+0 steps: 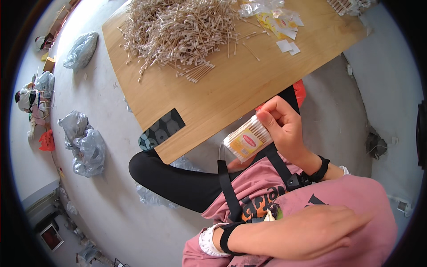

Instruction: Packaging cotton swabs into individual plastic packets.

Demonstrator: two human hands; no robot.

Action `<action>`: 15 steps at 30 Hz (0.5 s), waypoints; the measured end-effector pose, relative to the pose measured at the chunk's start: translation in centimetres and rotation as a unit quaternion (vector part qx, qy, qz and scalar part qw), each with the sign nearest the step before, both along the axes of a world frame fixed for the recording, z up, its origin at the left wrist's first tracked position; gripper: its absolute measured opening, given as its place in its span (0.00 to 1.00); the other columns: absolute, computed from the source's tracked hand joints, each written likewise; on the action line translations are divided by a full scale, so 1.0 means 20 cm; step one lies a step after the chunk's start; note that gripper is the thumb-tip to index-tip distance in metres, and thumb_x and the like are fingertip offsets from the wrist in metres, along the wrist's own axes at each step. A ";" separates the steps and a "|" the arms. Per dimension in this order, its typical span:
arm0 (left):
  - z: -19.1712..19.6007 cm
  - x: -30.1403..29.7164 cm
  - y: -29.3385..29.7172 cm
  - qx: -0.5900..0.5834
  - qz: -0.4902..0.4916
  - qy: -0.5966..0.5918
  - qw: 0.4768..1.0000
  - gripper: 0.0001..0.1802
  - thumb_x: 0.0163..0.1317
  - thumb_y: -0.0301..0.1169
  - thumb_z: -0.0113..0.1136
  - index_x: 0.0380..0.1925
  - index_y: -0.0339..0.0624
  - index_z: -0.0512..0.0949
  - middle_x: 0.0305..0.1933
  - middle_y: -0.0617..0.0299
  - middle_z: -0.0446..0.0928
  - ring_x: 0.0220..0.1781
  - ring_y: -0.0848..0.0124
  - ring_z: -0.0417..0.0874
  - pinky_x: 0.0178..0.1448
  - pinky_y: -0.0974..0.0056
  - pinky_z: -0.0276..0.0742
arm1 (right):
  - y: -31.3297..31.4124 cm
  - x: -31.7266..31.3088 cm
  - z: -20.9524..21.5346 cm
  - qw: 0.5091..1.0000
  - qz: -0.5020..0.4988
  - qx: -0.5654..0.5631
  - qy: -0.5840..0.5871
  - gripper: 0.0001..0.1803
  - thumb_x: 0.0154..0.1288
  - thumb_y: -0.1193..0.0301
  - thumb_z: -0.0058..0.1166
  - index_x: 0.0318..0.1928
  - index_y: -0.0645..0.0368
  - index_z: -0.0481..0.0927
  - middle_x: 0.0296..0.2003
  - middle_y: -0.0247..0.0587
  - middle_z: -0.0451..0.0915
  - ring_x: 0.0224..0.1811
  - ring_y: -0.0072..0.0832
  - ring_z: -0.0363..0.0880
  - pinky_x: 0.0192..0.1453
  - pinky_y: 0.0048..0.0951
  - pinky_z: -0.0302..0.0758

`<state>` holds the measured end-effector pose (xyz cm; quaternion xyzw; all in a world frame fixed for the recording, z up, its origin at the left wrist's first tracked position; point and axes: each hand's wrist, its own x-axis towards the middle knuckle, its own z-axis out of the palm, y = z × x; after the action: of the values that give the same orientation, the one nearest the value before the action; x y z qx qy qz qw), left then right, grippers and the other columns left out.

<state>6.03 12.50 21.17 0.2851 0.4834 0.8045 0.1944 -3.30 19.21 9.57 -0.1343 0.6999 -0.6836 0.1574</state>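
My right hand pinches one end of a clear pack of cotton swabs between thumb and fingers. The pack is tilted, with a yellow and red label on its side, and is held just off the near edge of the wooden table. Across my pink shirt lies my left forearm. My left hand points to the right with its fingers stretched out and nothing seen in it. On the table lies a large heap of loose cotton swabs, with a small aligned bunch at its near side.
Yellow printed packaging and white paper pieces lie at the table's far right. A dark patterned patch shows at its near left corner. Grey plastic bags rest on the floor at left. Another person is at far left.
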 end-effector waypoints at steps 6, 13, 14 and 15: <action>-0.25 0.01 -0.19 0.082 -0.049 -0.112 0.989 0.13 0.75 0.29 0.52 0.45 0.33 0.83 0.38 0.57 0.80 0.37 0.67 0.79 0.42 0.65 0.73 | 0.15 -0.16 0.03 0.973 0.106 -0.161 -0.128 0.17 0.69 0.58 0.62 0.32 0.55 0.73 0.22 0.25 0.71 0.24 0.16 0.67 0.30 0.21 0.65; -0.29 0.07 -0.31 0.079 0.026 -0.193 0.978 0.13 0.76 0.31 0.50 0.38 0.34 0.81 0.38 0.61 0.81 0.40 0.73 0.81 0.46 0.68 0.76 | 0.33 -0.22 0.37 0.799 0.338 -0.496 0.038 0.11 0.69 0.61 0.62 0.30 0.50 0.88 0.54 0.54 0.81 0.62 0.53 0.73 0.64 0.53 0.73; -0.31 0.09 -0.32 0.046 0.051 -0.226 0.972 0.13 0.77 0.31 0.50 0.37 0.34 0.80 0.37 0.62 0.81 0.40 0.75 0.80 0.45 0.69 0.76 | 0.30 -0.24 0.45 0.772 0.431 -0.466 -0.002 0.08 0.67 0.69 0.63 0.31 0.58 0.86 0.49 0.52 0.84 0.50 0.47 0.77 0.51 0.45 0.74; -0.31 0.10 -0.33 0.023 0.072 -0.254 0.964 0.13 0.77 0.30 0.49 0.37 0.34 0.80 0.37 0.63 0.80 0.39 0.76 0.80 0.44 0.70 0.76 | 0.24 -0.26 0.56 0.741 0.522 -0.421 -0.038 0.06 0.66 0.76 0.63 0.31 0.65 0.84 0.45 0.50 0.86 0.38 0.41 0.80 0.37 0.37 0.75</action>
<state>8.09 5.84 14.89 0.0405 0.4189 0.8733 0.2455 -8.55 24.01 20.71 -0.5050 0.1545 -0.7239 0.4440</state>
